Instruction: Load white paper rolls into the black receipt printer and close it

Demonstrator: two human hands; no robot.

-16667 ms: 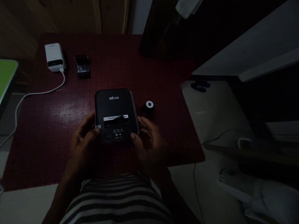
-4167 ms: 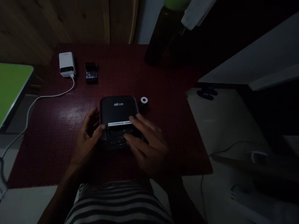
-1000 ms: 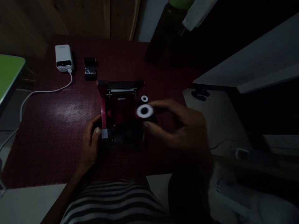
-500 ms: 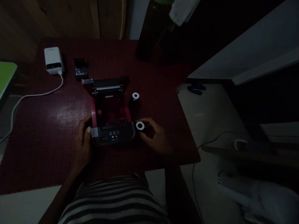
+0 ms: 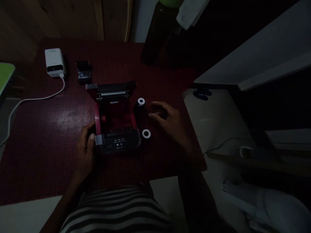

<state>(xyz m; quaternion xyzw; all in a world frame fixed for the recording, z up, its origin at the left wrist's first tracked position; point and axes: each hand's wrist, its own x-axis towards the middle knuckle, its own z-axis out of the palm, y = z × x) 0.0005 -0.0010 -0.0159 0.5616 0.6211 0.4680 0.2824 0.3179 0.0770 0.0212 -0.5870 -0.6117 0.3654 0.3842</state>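
A red and black label printer (image 5: 118,141) sits on the table with its lid raised and its red inner bay showing. My left hand (image 5: 85,149) grips the printer's left side, thumb at the front corner and fingers along the side wall. Two small rolls with white ends and dark centres stand to the printer's right: a front roll (image 5: 146,134) close to its front corner, and a rear roll (image 5: 141,102) farther back. My right hand (image 5: 168,119) hovers right of both rolls, fingers curved and apart, holding nothing.
A white power bank (image 5: 54,63) with a white cable lies at the back left of the red table (image 5: 58,158), beside a small black item (image 5: 84,72). A tall dark bottle (image 5: 159,35) with a green cap stands at the back. Slippers (image 5: 201,94) lie on the floor.
My right hand has let go of the front roll, which now stands beside the printer, and has moved back and right. My left hand stays on the printer.
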